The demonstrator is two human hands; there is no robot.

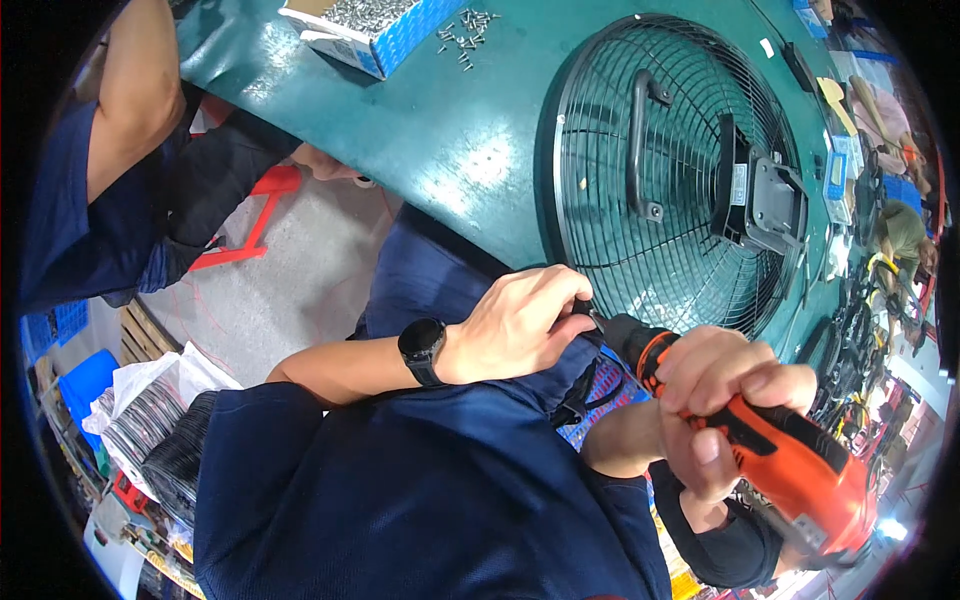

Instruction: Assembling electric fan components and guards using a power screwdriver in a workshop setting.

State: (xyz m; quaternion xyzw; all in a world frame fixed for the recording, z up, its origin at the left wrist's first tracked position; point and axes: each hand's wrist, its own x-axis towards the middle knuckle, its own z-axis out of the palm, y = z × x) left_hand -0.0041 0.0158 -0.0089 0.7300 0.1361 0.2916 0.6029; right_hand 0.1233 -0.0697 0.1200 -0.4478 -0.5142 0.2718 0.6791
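My right hand (725,405) is wrapped round an orange and black power screwdriver (805,465), its nose aimed left at my left hand. My left hand (520,325), a black watch on its wrist, is closed in a pinch by the driver's tip. A small dark piece (588,308) shows between its thumb and fingers, too small to name. Just beyond both hands, a round black wire fan guard (600,245) lies on the green table (440,150). It carries a curved black handle (638,140) and a black central bracket (775,205).
A blue-and-white box (405,38) full of screws stands at the far table edge, with loose screws (465,35) beside it. Another person's arm (135,110) is at the left. Stacked black discs (150,430) sit at lower left. Assorted parts crowd the right side.
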